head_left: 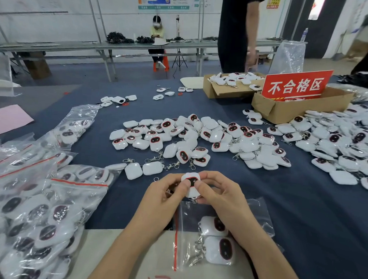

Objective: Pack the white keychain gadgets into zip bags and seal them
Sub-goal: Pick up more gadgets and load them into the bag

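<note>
I hold one white keychain gadget [190, 183] in both hands just beyond the zip bag [256, 211], lifted off the surface [303, 209]. The fingers [184, 185] of my left hand [165, 193] are curled round its left edge, with the thumb on its dark face. My right hand [216, 194] pinches its right edge in the same way. Its metal clip hangs down between my palms.

The zip bag lies flat under my wrists, its red zip line [175, 245] along its left edge. I cannot tell whether that line is pressed closed. Inside the zip bag lie two packed gadgets [213, 226], one beside the other, faces up, their clips toward the zip line.

Left of the zip bag is a pile of filled bags [36, 217]. Beyond the zip bag a loose heap of gadgets [200, 140] spreads across the blue cloth. Far beyond and to the right of the zip bag stands a cardboard box [297, 115] bearing a red sign [296, 85], with more gadgets piled to its right.
</note>
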